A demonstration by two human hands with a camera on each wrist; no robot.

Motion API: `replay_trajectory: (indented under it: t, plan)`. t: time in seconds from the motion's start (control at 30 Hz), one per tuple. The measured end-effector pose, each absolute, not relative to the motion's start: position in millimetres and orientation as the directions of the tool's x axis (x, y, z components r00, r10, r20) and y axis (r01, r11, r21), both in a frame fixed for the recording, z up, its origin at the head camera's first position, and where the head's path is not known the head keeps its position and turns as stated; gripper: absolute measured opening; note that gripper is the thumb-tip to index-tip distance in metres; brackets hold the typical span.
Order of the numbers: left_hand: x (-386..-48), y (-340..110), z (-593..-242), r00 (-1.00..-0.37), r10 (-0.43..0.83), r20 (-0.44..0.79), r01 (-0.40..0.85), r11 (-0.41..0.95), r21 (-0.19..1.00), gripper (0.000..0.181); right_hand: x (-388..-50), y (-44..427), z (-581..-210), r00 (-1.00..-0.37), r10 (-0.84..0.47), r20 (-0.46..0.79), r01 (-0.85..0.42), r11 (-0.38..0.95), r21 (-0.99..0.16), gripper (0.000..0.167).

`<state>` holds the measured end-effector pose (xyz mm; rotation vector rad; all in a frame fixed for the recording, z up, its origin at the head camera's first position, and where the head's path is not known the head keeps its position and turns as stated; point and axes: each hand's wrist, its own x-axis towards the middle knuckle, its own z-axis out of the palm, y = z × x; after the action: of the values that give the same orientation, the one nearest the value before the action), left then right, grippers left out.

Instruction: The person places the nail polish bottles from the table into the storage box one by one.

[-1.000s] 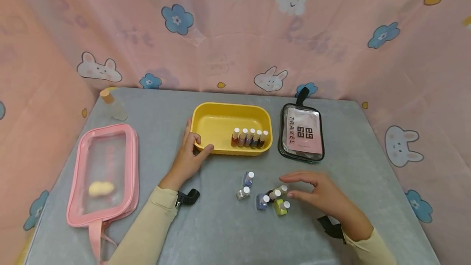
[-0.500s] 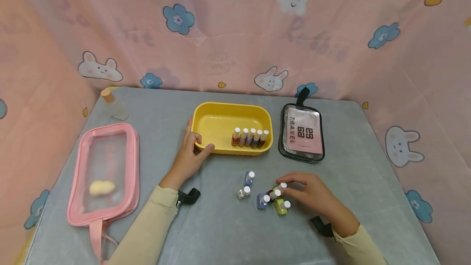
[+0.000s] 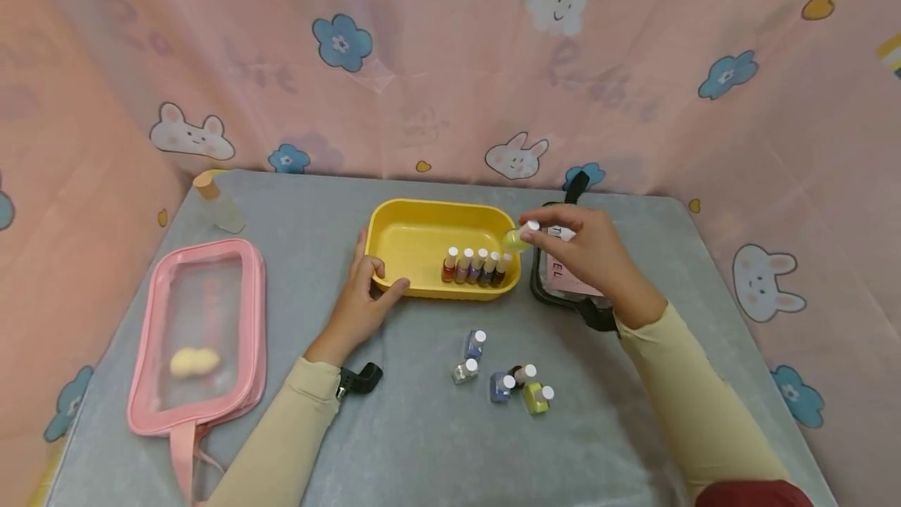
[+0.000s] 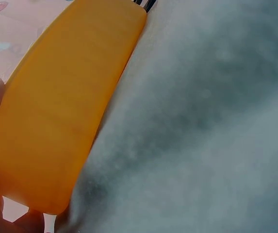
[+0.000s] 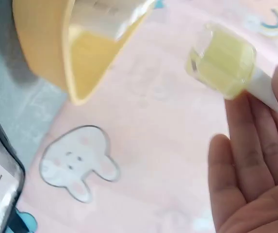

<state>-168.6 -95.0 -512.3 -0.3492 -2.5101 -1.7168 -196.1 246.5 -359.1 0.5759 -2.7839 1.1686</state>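
Booth: pink cloth around table

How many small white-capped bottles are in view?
11: five bottles in the yellow tray, one yellow-green bottle in the right hand, five loose bottles on the gray table in front of the tray.

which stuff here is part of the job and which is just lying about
Seemingly in the job:
- tray, in the left hand
- lime bottle, in the right hand
- five bottles in the tray
- five loose bottles

Seemingly lying about:
- pink bag
- black-edged pouch
- orange-capped bottle
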Motion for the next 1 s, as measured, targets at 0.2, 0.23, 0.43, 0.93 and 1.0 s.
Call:
replay_trajectory:
  t: [0.2, 0.23, 0.43, 0.93, 1.0]
  plan:
    - [-168.7, -94.1, -514.8, -0.973, 0.142, 0.184, 0.223, 0.347, 0.911, 0.044, -240.3, 238.1, -389.5, -0.950, -0.310, 0.021, -0.240, 0.691, -0.682, 0.035]
    - [-168.7, -94.0, -514.8, -0.973, 0.142, 0.182, 0.221, 0.349, 0.911, 0.044, -244.7, 237.2, -395.6, -0.949, -0.314, -0.008, -0.228, 0.706, -0.670, 0.036]
    - [-168.1, -95.1, -512.8, -0.974, 0.140, 0.176, 0.215, 0.351, 0.911, 0.044, -257.1, 233.1, -415.9, -0.933, -0.348, -0.093, -0.221, 0.755, -0.618, 0.037]
    - [-167.4, -95.5, -509.8, -0.973, 0.142, 0.182, 0.221, 0.348, 0.911, 0.043, -216.0, 258.1, -390.5, -0.954, -0.300, 0.013, -0.243, 0.746, -0.620, 0.035]
    - [-167.6, -95.6, -509.3, -0.973, 0.144, 0.180, 0.220, 0.348, 0.911, 0.043, -195.6, 264.2, -386.0, -0.953, -0.300, 0.052, -0.264, 0.732, -0.628, 0.031]
